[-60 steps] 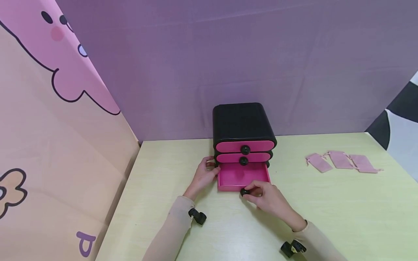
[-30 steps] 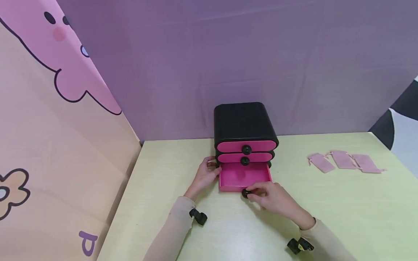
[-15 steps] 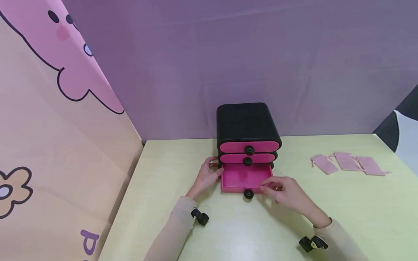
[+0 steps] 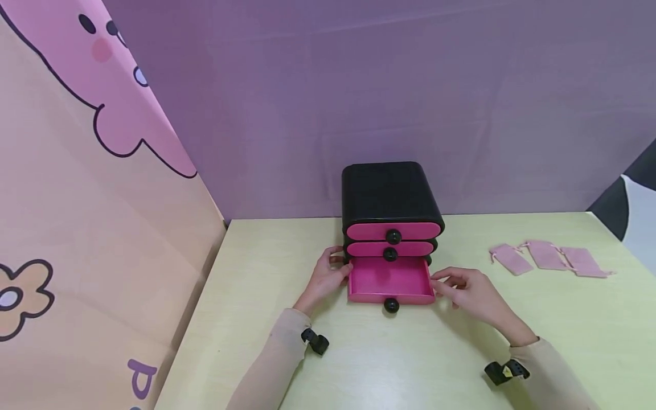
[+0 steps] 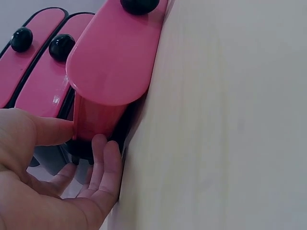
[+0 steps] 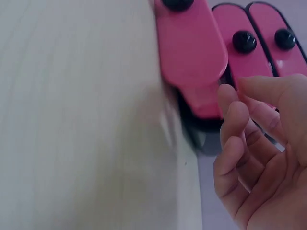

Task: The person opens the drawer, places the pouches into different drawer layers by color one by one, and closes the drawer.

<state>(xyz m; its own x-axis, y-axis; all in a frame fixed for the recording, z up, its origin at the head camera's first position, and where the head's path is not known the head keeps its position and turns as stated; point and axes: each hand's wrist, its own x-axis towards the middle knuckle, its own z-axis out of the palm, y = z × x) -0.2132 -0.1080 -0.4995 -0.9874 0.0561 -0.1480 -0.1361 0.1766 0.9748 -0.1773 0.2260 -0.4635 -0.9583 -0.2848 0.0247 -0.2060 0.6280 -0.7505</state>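
A black cabinet (image 4: pixel 388 193) with pink drawer fronts stands against the back wall. Its bottom drawer (image 4: pixel 390 280) is pulled out and bare inside, with a black knob (image 4: pixel 392 306) at the front. My left hand (image 4: pixel 325 276) holds the cabinet's lower left corner. In the left wrist view, the thumb (image 5: pixel 53 131) rests by the drawer's side edge and the fingers (image 5: pixel 109 165) reach under it. Beside the drawer's right front corner is my right hand (image 4: pixel 474 293), loosely curled and holding nothing. In the right wrist view its fingertips (image 6: pixel 236 115) overlap the drawer's side.
Several small pink drawstring pouches, one of them the left pouch (image 4: pixel 511 259), lie flat on the table (image 4: pixel 359 364) at the right. Two upper drawers (image 4: pixel 405 231) are pushed in. A purple wall covering (image 4: pixel 307 114) closes off the back.
My right hand has let go of the bottom drawer's knob and moved right, along the front to the drawer's right side. My left hand keeps its place; the drawer stays out.
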